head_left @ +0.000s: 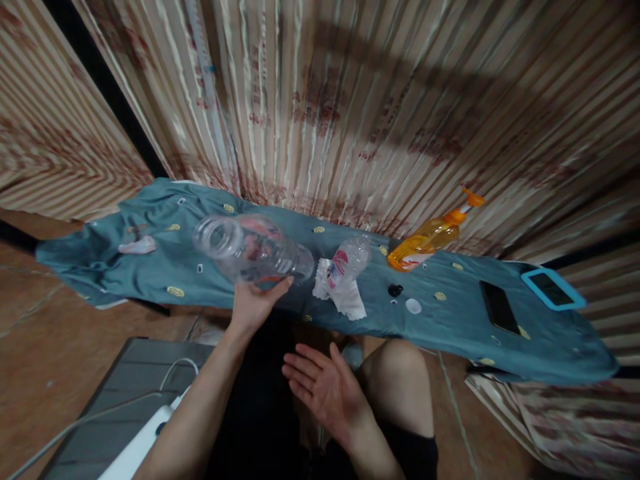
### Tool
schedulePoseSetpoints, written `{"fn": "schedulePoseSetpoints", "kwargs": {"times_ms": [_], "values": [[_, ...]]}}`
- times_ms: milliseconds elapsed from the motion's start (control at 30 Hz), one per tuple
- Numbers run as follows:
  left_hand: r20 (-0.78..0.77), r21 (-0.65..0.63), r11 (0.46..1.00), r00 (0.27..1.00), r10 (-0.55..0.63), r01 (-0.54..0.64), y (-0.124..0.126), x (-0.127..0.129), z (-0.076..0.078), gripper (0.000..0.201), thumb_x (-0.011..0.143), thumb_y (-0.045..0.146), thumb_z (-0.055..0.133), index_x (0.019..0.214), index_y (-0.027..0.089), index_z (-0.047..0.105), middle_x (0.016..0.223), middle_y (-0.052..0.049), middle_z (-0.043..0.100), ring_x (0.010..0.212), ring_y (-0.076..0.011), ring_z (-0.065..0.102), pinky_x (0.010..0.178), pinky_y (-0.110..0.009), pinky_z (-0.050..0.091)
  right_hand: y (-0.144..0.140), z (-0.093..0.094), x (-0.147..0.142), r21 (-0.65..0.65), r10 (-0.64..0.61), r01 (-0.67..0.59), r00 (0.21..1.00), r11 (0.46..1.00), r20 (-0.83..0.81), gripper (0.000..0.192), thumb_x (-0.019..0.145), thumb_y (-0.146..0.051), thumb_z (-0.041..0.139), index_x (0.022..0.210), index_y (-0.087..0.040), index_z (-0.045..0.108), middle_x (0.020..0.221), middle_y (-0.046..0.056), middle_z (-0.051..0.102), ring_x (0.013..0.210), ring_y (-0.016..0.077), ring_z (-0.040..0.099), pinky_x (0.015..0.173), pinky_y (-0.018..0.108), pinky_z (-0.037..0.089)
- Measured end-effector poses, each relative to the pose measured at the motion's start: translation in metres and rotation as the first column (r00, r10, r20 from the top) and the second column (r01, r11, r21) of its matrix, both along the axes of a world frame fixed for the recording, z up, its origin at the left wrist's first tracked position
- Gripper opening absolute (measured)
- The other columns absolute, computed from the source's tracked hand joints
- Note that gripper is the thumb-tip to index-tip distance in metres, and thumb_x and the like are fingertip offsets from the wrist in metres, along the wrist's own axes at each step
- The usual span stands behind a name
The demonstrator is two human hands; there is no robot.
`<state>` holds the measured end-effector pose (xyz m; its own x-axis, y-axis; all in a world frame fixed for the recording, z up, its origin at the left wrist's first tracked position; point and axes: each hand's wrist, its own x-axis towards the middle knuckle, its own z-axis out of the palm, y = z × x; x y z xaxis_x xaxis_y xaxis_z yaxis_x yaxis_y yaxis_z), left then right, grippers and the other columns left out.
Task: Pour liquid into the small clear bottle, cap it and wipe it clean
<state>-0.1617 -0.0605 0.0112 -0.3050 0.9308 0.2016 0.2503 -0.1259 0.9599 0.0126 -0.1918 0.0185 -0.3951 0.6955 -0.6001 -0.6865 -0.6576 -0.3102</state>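
My left hand grips a large clear plastic bottle from below. The bottle lies tilted on its side above the teal cloth-covered table, its open mouth toward the left, and it looks blurred. My right hand is held open, palm up, below the table edge and above my lap, with nothing in it. A smaller clear bottle with a red and white label lies on a crumpled white tissue just right of the big bottle.
An orange pump bottle lies on its side on the table. A black cap and a white cap lie near it. A black phone and a blue-framed device lie at the right. A curtain hangs behind.
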Motion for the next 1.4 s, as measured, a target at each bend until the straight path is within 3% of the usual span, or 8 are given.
{"fn": "schedulePoseSetpoints", "kwargs": {"times_ms": [100, 233, 400, 667, 767, 1000, 1233, 1400], "values": [[-0.041, 0.139, 0.99, 0.998, 0.039, -0.033, 0.065, 0.002, -0.005, 0.048, 0.062, 0.037, 0.087, 0.101, 0.02, 0.065, 0.1, -0.003, 0.073, 0.106, -0.0245, 0.07, 0.103, -0.04, 0.054, -0.011, -0.007, 0.022, 0.004, -0.094, 0.094, 0.992, 0.996, 0.089, 0.069, 0.055, -0.061, 0.097, 0.104, -0.016, 0.078, 0.111, 0.012, 0.082, 0.101, 0.0212, 0.078, 0.092, 0.031, 0.055], [-0.079, 0.127, 0.991, 0.996, 0.039, -0.029, 0.118, 0.019, -0.023, 0.058, 0.058, 0.021, 0.088, 0.108, 0.023, 0.058, 0.109, -0.003, 0.067, 0.105, -0.0229, 0.066, 0.102, -0.041, 0.052, -0.021, -0.011, 0.045, 0.029, -0.191, 0.189, 0.965, 0.981, 0.178, 0.065, 0.056, -0.06, 0.097, 0.102, -0.018, 0.08, 0.112, 0.011, 0.082, 0.103, 0.0206, 0.078, 0.095, 0.031, 0.055], [-0.134, 0.054, 0.999, 0.991, 0.008, -0.001, 0.127, 0.037, -0.041, 0.061, 0.057, 0.017, 0.087, 0.108, 0.023, 0.054, 0.107, -0.002, 0.061, 0.11, -0.0254, 0.062, 0.104, -0.045, 0.051, -0.021, -0.018, 0.068, 0.075, -0.287, 0.277, 0.913, 0.958, 0.289, 0.063, 0.051, -0.058, 0.099, 0.099, -0.021, 0.081, 0.111, 0.01, 0.082, 0.105, 0.0231, 0.077, 0.1, 0.035, 0.055], [-0.167, 0.068, 0.996, 0.985, -0.049, 0.061, 0.125, 0.032, -0.052, 0.078, 0.057, 0.017, 0.087, 0.125, 0.023, 0.05, 0.124, -0.008, 0.062, 0.123, -0.0303, 0.062, 0.112, -0.049, 0.049, -0.004, -0.02, 0.096, 0.206, -0.39, 0.332, 0.794, 0.921, 0.466, 0.065, 0.055, -0.062, 0.095, 0.103, -0.021, 0.078, 0.112, 0.014, 0.081, 0.108, 0.029, 0.077, 0.106, 0.047, 0.054], [-0.15, 0.059, 0.997, 0.988, -0.046, 0.056, 0.126, 0.029, -0.057, 0.085, 0.056, 0.019, 0.088, 0.131, 0.023, 0.047, 0.129, -0.01, 0.061, 0.129, -0.0324, 0.06, 0.116, -0.051, 0.047, 0.011, -0.017, 0.11, 0.352, -0.476, 0.322, 0.65, 0.879, 0.592, 0.066, 0.059, -0.061, 0.093, 0.109, -0.022, 0.075, 0.113, 0.014, 0.081, 0.105, 0.0288, 0.077, 0.105, 0.049, 0.055], [-0.146, 0.026, 0.999, 0.989, -0.035, 0.039, 0.124, 0.028, -0.057, 0.093, 0.056, 0.019, 0.086, 0.138, 0.021, 0.043, 0.135, -0.011, 0.06, 0.132, -0.0318, 0.059, 0.118, -0.048, 0.046, 0.061, -0.033, 0.159, 0.589, -0.6, 0.116, 0.144, 0.8, 0.787, 0.072, 0.063, -0.067, 0.082, 0.114, -0.02, 0.064, 0.118, 0.016, 0.076, 0.112, 0.0299, 0.072, 0.11, 0.053, 0.052], [-0.146, 0.029, 0.999, 0.989, -0.03, 0.034, 0.124, 0.031, -0.06, 0.095, 0.056, 0.018, 0.086, 0.141, 0.019, 0.043, 0.138, -0.014, 0.059, 0.134, -0.0333, 0.059, 0.119, -0.05, 0.046, 0.106, -0.044, 0.188, 0.4, -0.474, -0.279, -0.291, 0.873, 0.831, 0.071, 0.085, -0.051, 0.059, 0.143, -0.012, 0.05, 0.146, 0.026, 0.06, 0.135, 0.0367, 0.06, 0.117, 0.057, 0.044], [-0.117, 0.057, 0.997, 0.993, -0.035, 0.042, 0.125, 0.03, -0.066, 0.105, 0.055, 0.017, 0.089, 0.147, 0.02, 0.039, 0.148, -0.018, 0.054, 0.142, -0.0357, 0.054, 0.124, -0.054, 0.04, 0.14, -0.045, 0.191, 0.164, -0.417, -0.508, -0.437, 0.846, 0.797, 0.059, 0.09, -0.031, 0.056, 0.145, -0.01, 0.051, 0.15, 0.026, 0.058, 0.144, 0.0339, 0.054, 0.122, 0.051, 0.039]]}}
